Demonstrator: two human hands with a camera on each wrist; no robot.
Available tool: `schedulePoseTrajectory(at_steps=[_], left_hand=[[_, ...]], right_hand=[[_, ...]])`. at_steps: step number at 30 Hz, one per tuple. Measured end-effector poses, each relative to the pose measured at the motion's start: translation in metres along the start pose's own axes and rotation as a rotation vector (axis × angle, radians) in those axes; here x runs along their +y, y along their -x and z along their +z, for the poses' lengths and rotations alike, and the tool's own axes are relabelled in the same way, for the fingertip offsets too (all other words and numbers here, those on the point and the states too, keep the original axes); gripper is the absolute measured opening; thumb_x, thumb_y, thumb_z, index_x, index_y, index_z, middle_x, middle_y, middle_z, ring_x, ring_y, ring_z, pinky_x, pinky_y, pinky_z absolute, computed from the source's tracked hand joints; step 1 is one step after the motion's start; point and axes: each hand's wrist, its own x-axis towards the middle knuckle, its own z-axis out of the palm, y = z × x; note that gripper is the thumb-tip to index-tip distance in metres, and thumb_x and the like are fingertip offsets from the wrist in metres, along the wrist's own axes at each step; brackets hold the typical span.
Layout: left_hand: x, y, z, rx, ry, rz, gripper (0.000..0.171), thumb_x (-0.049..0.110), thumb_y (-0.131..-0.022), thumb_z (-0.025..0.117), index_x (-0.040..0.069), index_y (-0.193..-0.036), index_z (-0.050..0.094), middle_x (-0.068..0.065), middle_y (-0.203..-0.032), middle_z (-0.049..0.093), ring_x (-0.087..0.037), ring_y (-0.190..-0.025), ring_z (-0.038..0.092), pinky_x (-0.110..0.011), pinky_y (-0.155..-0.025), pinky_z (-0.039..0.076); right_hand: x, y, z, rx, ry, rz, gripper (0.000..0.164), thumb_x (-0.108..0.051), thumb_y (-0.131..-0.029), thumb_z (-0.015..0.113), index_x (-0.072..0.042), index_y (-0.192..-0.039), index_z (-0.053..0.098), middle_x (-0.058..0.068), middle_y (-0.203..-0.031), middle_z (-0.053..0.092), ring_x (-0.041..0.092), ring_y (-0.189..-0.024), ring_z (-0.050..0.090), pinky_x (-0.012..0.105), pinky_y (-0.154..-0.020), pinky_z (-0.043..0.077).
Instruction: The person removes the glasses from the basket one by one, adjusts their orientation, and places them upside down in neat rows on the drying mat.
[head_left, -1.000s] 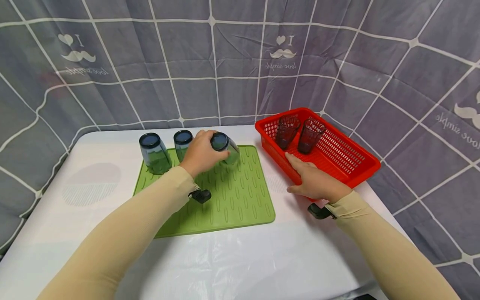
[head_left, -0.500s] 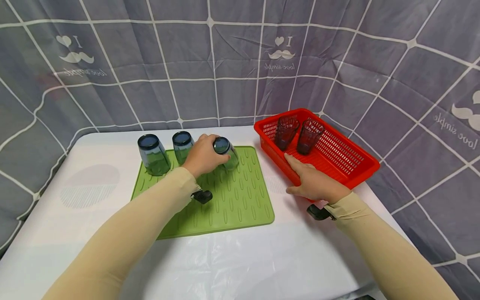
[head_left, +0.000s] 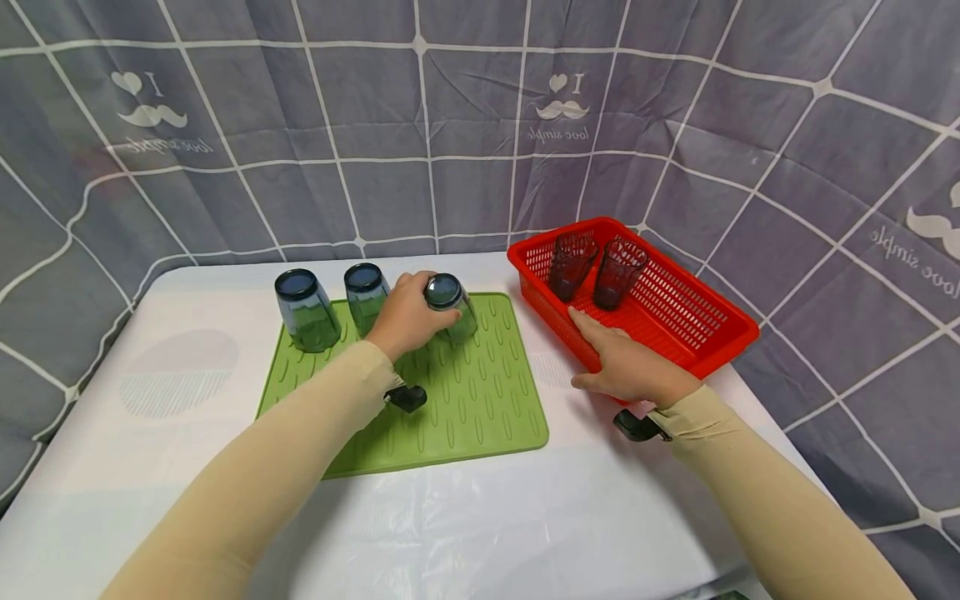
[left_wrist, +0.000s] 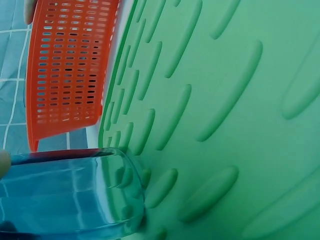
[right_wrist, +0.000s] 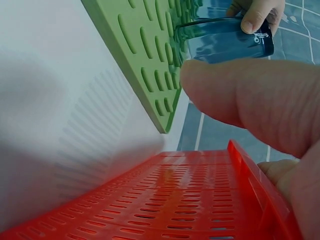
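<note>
In the head view my left hand [head_left: 411, 315] grips an upside-down clear bluish drinking glass [head_left: 461, 321] by its base end, at the back of the green drying mat [head_left: 480, 408]. Its mouth meets the mat in the right wrist view. Two similar glasses stand inverted to the left: one nearby [head_left: 365, 296], partly behind the hand, and another [head_left: 307, 310] at the mat's back left corner. My right hand [head_left: 633, 362] rests with extended fingers on the near rim of the red plastic basket [head_left: 705, 321], its thumb [right_wrist: 215, 92] apart from the wall.
Two dark purple tumblers [head_left: 573, 265] [head_left: 621, 273] stand in the basket's far end, mouths up. A white cloth covers the table [head_left: 450, 533]. A grey checked curtain [head_left: 375, 108] hangs behind and on both sides.
The left hand has lowered its glass slightly and brought it more upright on the mat. The right hand stays at the basket rim, and the other glasses stay put.
</note>
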Motion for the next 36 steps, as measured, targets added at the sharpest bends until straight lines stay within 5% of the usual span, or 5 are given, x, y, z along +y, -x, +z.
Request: schedulePoseTrajectory(at_steps=[15,24,36], left_hand=[[-0.013,-0.001,0.012,-0.014,0.144,0.002,0.088,0.045,-0.096,0.076,0.017,-0.166,0.030,-0.016,-0.163,0.044,-0.040,-0.146,0.048,-0.060,-0.116,0.044],[-0.012,-0.001,0.015,0.048,0.105,0.063,0.081,0.044,-0.094,0.080,0.019,-0.161,0.042,-0.012,-0.155,0.053,-0.036,-0.138,0.054,-0.057,-0.112,0.048],[-0.011,-0.004,0.001,0.064,0.074,0.046,0.082,0.048,-0.094,0.076,0.016,-0.162,0.041,-0.017,-0.161,0.046,-0.039,-0.145,0.049,-0.061,-0.116,0.043]], right_hand=[[0.000,0.001,0.001,0.002,0.003,0.007,0.111,-0.030,-0.092,0.081,-0.019,-0.172,0.005,0.015,-0.176,0.019,0.050,-0.157,0.025,0.065,-0.124,0.031],[0.000,0.001,0.000,-0.009,0.000,0.002,0.111,-0.030,-0.093,0.080,-0.018,-0.172,0.004,0.012,-0.178,0.014,0.047,-0.159,0.022,0.064,-0.126,0.027],[0.001,0.000,0.000,-0.011,-0.011,-0.001,0.110,-0.028,-0.093,0.080,-0.018,-0.172,0.003,0.011,-0.178,0.012,0.047,-0.160,0.020,0.064,-0.127,0.025]])
